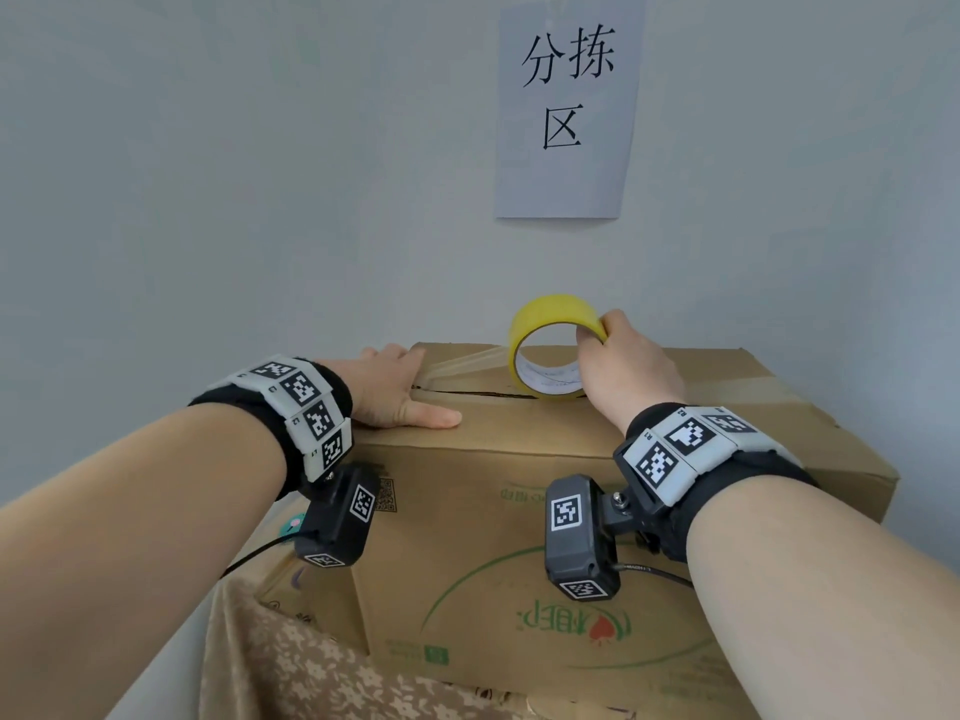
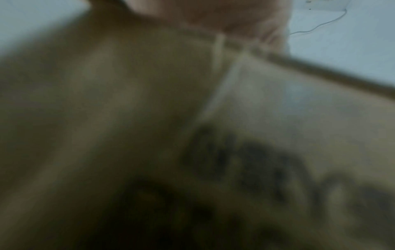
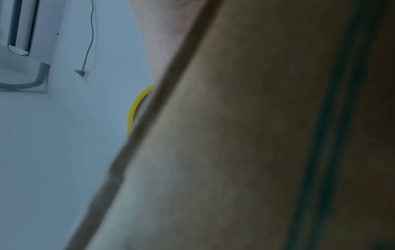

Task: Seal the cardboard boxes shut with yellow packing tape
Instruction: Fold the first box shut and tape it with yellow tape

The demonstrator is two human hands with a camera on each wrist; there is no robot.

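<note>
The roll of yellow tape (image 1: 553, 345) stands on edge on top of the cardboard box (image 1: 519, 491), right over the dark centre seam (image 1: 467, 393) where the two flaps meet. A pulled-out strip (image 1: 462, 363) runs from the roll leftward to the box's left edge, lifted a little off the cardboard rather than laid flat. The right hand (image 1: 623, 366) grips the roll, thumb and fingers curled over its rim. The left hand (image 1: 395, 389) lies spread and flat on the box top at the left end, palm down, fingers reaching over the edge where the strip's start appears to be anchored — the fingertips themselves are hidden. The box sits on a desk draped with a floral cloth (image 1: 291, 662), below a paper sign (image 1: 566, 106) on the wall. Both wrist views are blurred cardboard; the right one shows only a sliver of yellow.

By my judgement the sealing has just begun: the seam is still visibly open under the roll, and most of its length — everything to the right — is left to cover, press down and cut.
</note>
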